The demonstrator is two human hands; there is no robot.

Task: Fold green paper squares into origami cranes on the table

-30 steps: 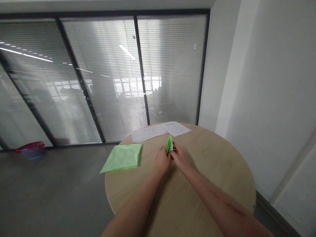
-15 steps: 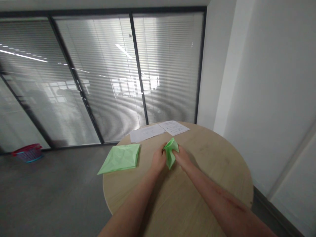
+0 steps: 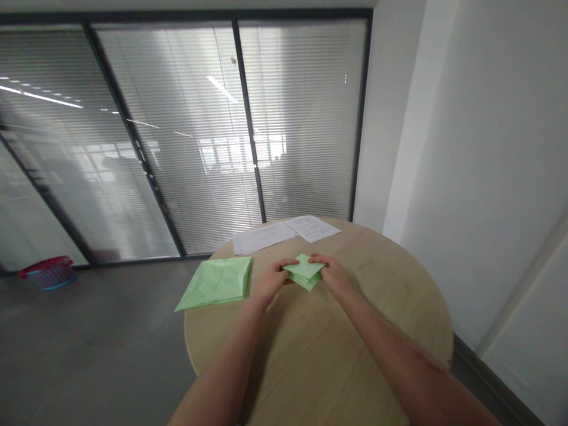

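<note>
Between my two hands is a small piece of folded green paper (image 3: 305, 269), diamond-shaped, with layered folds showing on the side toward me. My left hand (image 3: 276, 279) pinches its left corner, thumb and fingers closed on the edge. On the opposite corner, my right hand (image 3: 333, 274) grips it the same way. To the left lies a larger green sheet or stack of sheets (image 3: 217, 281), creased, with one corner jutting past the table's edge.
The round wooden table (image 3: 328, 355) carries printed white sheets (image 3: 313, 228) at its far side. Behind it stands a glass partition (image 3: 302, 118) with blinds. A red and blue basket (image 3: 48, 273) sits on the floor at far left. A white wall (image 3: 497, 177) rises on the right.
The folded green paper went from upright and partly spread to a flatter diamond. My hands have moved apart, from its middle to its left and right corners.
</note>
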